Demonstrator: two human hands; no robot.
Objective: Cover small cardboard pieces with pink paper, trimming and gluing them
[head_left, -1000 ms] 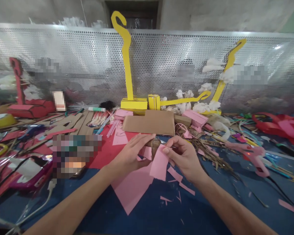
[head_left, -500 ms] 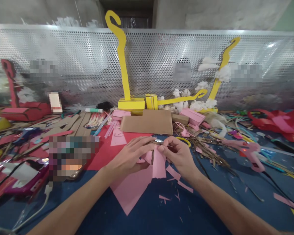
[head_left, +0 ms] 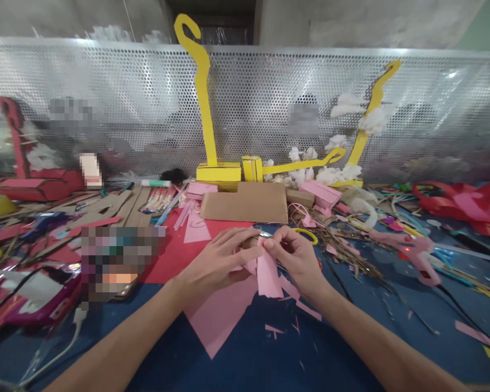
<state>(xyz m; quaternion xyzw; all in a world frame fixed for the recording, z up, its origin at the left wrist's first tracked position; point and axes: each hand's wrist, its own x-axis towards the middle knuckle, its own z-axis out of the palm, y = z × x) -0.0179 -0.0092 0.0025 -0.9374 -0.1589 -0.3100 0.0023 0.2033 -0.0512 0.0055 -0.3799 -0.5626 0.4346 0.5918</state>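
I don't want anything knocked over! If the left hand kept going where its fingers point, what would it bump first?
Probably the right hand, which pinches the pink paper piece just past the fingertips of the left hand. Depth is hard to judge.

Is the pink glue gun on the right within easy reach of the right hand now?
Probably yes, once it lets go: the right hand pinches a pink paper piece, and only a low heap of dry twigs lies between it and the glue gun, which lies uncovered.
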